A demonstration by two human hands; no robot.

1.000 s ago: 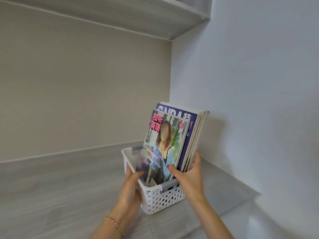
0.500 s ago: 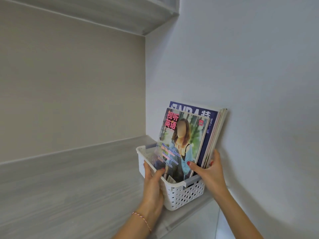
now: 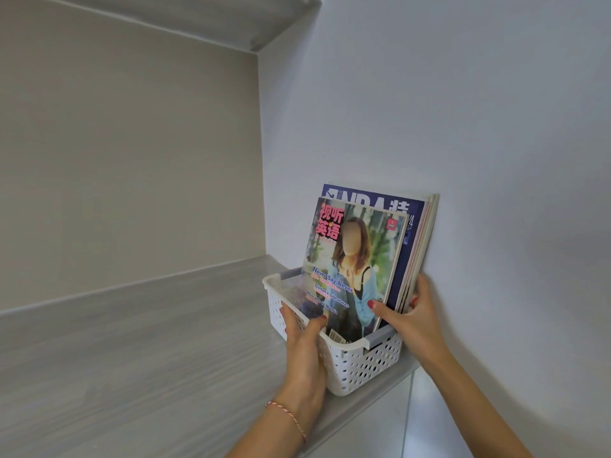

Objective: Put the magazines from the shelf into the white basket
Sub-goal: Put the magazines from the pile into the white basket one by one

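A white perforated basket stands on the grey shelf, at its right end against the white wall. Several magazines stand upright in it, leaning right toward the wall; the front one shows a woman on its cover, a blue one sits behind. My left hand grips the basket's left wall, thumb over the rim. My right hand clasps the lower right edge of the magazine stack, thumb on the front cover, fingers behind.
Another shelf board runs overhead. A beige back panel closes the rear. The white side wall is right beside the basket. The shelf's front edge runs just under the basket.
The basket with the magazines has slid right along the shelf toward the white wall, both hands staying on it. The view has followed to the right.
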